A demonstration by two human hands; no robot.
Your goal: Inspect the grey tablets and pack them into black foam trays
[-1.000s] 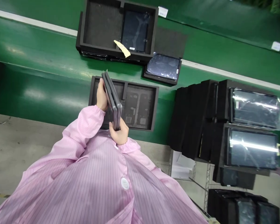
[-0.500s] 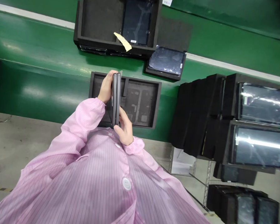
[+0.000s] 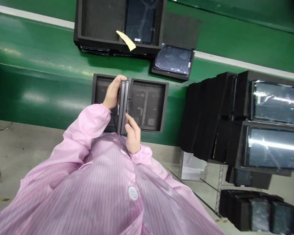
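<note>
Two thin dark tablets [image 3: 122, 104] stand on edge, pressed face to face, above a black foam tray [image 3: 159, 107] with two recesses on the green conveyor belt [image 3: 44, 75]. My left hand [image 3: 112, 93] wraps round their left side near the top. My right hand [image 3: 132, 132] grips their lower right edge. Both hands are closed on the pair. Pink striped sleeves cover my arms.
Farther up the belt lies a stack of foam trays [image 3: 100, 23] with one tablet and a yellow tape strip [image 3: 126, 39], and a bagged tablet [image 3: 173, 60] on foam. At the right stand upright foam trays [image 3: 205, 117] and bagged tablets [image 3: 274, 124]. Grey floor lies below.
The pair of tablets has turned from a tilt to nearly upright on edge. My right hand has slid up from their bottom end to their lower right edge.
</note>
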